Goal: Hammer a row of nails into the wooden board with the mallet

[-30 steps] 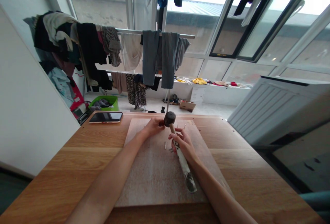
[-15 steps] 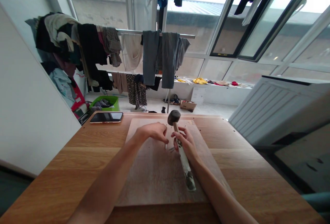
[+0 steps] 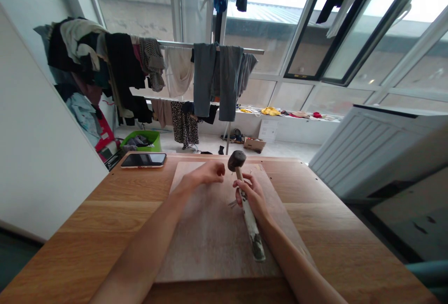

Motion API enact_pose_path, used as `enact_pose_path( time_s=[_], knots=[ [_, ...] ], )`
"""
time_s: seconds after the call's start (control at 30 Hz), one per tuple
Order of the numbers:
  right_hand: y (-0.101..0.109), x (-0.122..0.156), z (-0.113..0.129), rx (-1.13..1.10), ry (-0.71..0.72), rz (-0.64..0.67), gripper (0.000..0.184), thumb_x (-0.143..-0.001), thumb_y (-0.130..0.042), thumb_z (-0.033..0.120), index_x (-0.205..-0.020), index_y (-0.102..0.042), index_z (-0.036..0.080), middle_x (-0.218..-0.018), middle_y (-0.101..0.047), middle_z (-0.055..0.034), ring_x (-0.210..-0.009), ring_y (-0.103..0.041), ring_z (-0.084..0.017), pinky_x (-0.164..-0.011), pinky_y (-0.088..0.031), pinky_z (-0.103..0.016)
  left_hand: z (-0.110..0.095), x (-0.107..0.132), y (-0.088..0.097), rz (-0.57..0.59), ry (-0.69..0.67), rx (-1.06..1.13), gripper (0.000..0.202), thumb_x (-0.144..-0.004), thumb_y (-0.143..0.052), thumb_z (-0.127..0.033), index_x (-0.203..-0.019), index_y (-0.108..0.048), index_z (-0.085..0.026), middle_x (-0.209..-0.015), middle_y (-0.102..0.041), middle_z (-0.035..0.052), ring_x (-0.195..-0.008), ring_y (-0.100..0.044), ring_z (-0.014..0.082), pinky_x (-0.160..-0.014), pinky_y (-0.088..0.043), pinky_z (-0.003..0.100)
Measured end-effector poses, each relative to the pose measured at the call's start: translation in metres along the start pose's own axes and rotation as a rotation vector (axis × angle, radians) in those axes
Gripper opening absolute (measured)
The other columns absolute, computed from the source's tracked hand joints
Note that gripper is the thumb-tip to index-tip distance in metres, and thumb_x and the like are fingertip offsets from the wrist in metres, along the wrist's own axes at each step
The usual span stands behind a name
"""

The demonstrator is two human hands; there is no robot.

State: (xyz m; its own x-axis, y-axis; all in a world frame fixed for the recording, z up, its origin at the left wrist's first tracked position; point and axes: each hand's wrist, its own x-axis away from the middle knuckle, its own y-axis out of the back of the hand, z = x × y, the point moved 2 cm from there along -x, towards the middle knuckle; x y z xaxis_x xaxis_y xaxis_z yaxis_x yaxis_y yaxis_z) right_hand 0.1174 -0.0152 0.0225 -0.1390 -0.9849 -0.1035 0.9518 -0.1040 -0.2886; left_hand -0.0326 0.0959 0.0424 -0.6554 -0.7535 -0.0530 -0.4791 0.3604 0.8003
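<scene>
My right hand [image 3: 252, 194] is wrapped round the handle of a mallet [image 3: 249, 222], close below its dark, rounded head. The handle is pale with dark stains and slants down toward me. By the right fingers show a few thin nails [image 3: 232, 204]; whether they are held or lie on the board I cannot tell. Left of the mallet head, my left hand [image 3: 211, 172] hovers low over the wooden board [image 3: 210, 238] with its fingers curled together. What those fingers hold, if anything, is hidden. Another thin nail [image 3: 250, 172] stands up near the board's far edge.
The board lies on a wooden table [image 3: 115, 229]. A phone [image 3: 143, 160] rests at the far left corner. Beyond the table are a rack of hanging clothes [image 3: 206, 80], a green basket [image 3: 156, 141] and a cardboard box [image 3: 255, 144]. A white ribbed panel [image 3: 345, 150] stands to the right.
My left hand has shifted slightly up and left, its fingers curling more. The upright nail seen under its thumb no longer shows. The right hand and mallet have hardly moved.
</scene>
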Motion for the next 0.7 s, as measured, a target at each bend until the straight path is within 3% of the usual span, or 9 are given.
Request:
enact_pose_path(
  time_s=[0.1,0.17,0.47,0.7],
  knots=[
    [-0.001,0.0,0.0,0.005,0.006,0.016,0.038,-0.075,-0.073,0.042,-0.097,-0.05,0.022,-0.074,-0.065,0.0046,-0.034,-0.048,-0.006,-0.028,-0.035,-0.018,0.024,-0.002,0.004,-0.168,0.01,0.284,0.015,-0.068,-0.06,-0.016,-0.082,-0.067,-0.013,-0.073,-0.065,0.0016,-0.067,-0.059,0.0142,-0.059,-0.044,0.023],
    [-0.002,0.0,0.001,0.012,0.014,0.015,0.038,-0.075,-0.073,0.042,-0.097,-0.049,0.022,-0.073,-0.065,0.0048,-0.034,-0.047,-0.006,-0.028,-0.034,-0.018,0.033,-0.003,0.002,-0.215,0.013,0.367,0.015,-0.068,-0.061,-0.017,-0.08,-0.067,-0.013,-0.075,-0.066,0.002,-0.067,-0.059,0.0132,-0.059,-0.044,0.022],
    [-0.024,-0.005,0.002,-0.051,-0.004,-0.012,0.033,-0.077,-0.071,0.038,-0.097,-0.05,0.022,-0.076,-0.066,0.004,-0.035,-0.048,-0.006,-0.028,-0.037,-0.018,0.044,-0.001,0.002,-0.188,-0.058,0.407,0.016,-0.072,-0.067,-0.023,-0.083,-0.07,-0.013,-0.076,-0.07,0.0037,-0.069,-0.063,0.0142,-0.064,-0.047,0.023],
    [-0.029,-0.008,-0.012,-0.024,-0.011,0.014,0.042,-0.072,-0.075,0.043,-0.096,-0.048,0.023,-0.073,-0.066,0.0046,-0.032,-0.047,-0.007,-0.024,-0.034,-0.019,0.045,0.0,0.002,-0.163,-0.099,0.329,0.017,-0.072,-0.062,-0.018,-0.084,-0.074,-0.013,-0.078,-0.07,0.0029,-0.07,-0.058,0.0124,-0.064,-0.045,0.021]
  ],
)
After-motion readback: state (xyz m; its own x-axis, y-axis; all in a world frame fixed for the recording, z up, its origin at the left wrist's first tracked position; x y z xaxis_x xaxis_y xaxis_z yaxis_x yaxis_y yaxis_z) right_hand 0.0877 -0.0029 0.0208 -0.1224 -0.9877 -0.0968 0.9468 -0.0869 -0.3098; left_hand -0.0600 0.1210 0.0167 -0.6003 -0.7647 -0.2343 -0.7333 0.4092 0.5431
